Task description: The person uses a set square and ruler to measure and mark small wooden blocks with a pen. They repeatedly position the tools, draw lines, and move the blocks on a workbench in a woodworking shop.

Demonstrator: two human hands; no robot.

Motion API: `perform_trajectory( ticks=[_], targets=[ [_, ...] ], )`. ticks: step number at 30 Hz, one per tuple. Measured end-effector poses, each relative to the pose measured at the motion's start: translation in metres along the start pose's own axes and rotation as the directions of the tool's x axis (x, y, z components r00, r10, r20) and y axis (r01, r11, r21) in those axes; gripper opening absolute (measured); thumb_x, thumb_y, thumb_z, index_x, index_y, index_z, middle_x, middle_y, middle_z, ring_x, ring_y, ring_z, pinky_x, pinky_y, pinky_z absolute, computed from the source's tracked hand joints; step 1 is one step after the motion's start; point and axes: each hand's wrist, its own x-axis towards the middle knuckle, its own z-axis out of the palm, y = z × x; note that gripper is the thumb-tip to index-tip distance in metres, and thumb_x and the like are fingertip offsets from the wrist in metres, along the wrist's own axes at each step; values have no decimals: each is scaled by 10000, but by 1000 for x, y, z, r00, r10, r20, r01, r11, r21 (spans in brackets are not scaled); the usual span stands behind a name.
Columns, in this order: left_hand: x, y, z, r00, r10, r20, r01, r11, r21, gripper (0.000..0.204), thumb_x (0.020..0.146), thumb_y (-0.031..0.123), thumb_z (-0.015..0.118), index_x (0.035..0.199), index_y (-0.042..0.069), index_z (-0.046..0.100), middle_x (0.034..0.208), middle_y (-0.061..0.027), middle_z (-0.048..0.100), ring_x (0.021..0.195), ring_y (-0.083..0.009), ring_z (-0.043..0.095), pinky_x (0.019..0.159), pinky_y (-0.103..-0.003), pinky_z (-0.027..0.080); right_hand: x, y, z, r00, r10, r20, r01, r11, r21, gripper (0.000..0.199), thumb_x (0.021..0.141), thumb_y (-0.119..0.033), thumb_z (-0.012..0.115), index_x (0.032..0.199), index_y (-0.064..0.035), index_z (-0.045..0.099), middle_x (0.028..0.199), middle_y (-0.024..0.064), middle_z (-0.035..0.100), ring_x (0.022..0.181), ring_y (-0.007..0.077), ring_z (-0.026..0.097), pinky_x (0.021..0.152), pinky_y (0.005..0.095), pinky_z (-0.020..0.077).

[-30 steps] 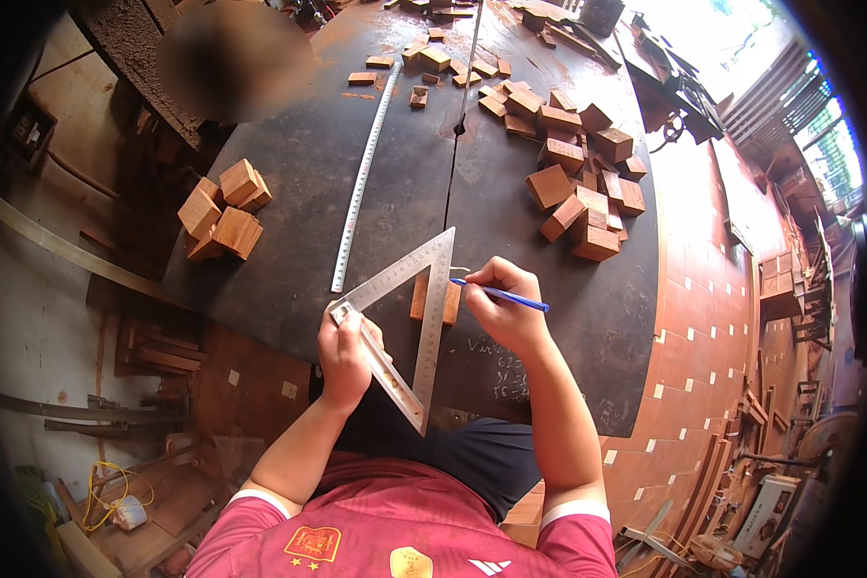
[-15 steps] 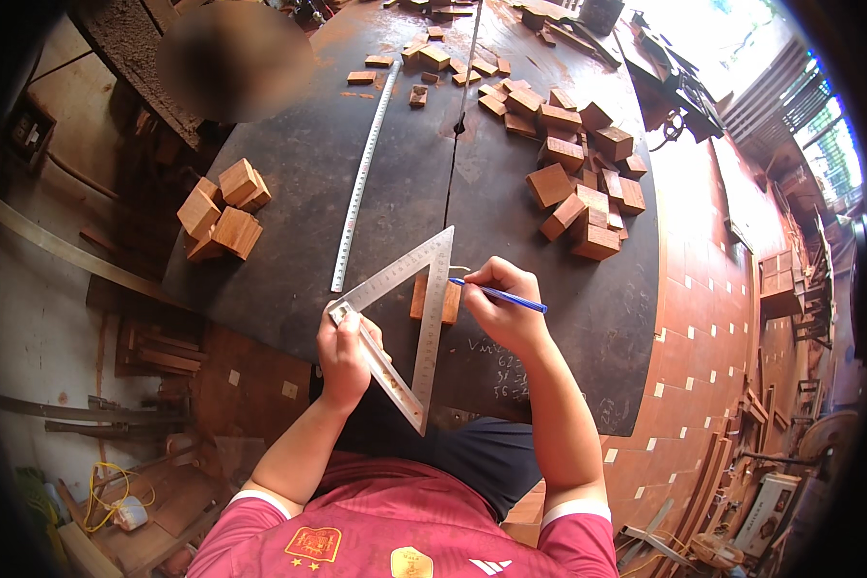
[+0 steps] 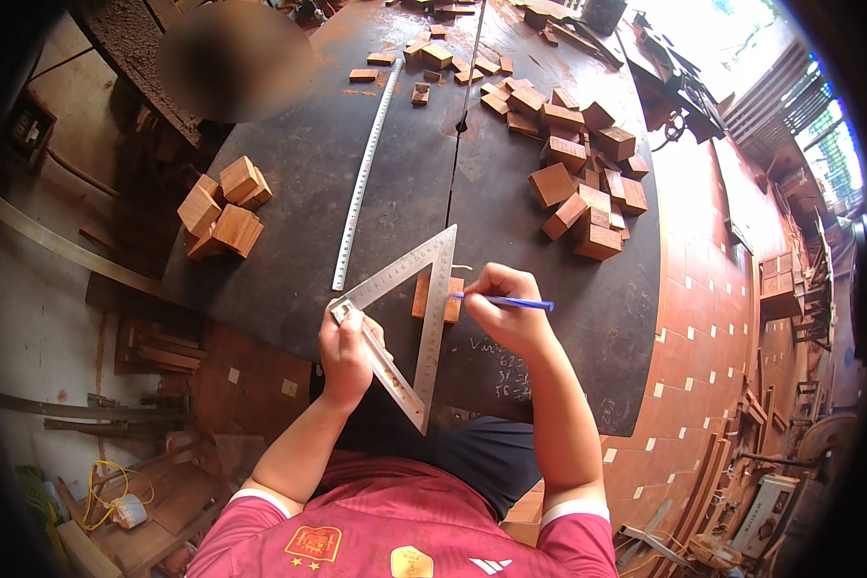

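Observation:
My left hand [image 3: 345, 352] is closed round the corner of a metal triangle square [image 3: 435, 332] near the table's front edge. The square's long graduated edge lies across a small reddish-brown wood block [image 3: 454, 302], which shows on both sides of it. In my right hand [image 3: 507, 301] a blue pen [image 3: 522, 302] is pinched, its tip at the block along the square's right edge. Part of the block is hidden under the square. A long steel ruler [image 3: 364, 178] lies flat on the dark table beyond my left hand.
Many wood blocks [image 3: 597, 241] are heaped at the right of the dark table [image 3: 289, 231]. A smaller stack of blocks [image 3: 237, 231] sits at the left, with small offcuts [image 3: 363, 75] farther back. Chalk-like writing [image 3: 511, 371] marks the tabletop near my right forearm.
The pen tip has moved slightly toward me along the square's edge, and the pen lies flatter. My left hand and the square have barely shifted.

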Motion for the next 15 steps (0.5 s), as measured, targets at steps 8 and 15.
perform_trajectory(
  ticks=[8,15],
  targets=[
    [1,-1,-2,1000,-17,-12,16,997,-72,222,1075,277,423,1025,63,455,660,-85,569,454,-168,584,453,-299,536,-3,-13,-13,975,60,215,-96,982,164,42,807,-9,676,775,17,667,677,14,637,600,56,541,525,254,412],
    [21,45,-38,989,-16,-147,9,999,-52,283,1055,343,504,1023,64,535,670,-60,566,469,-132,570,427,-281,530,6,1,-14,971,26,-238,19,983,183,218,1059,-217,662,1031,-2,643,696,50,685,599,89,613,574,249,492]
  ],
)
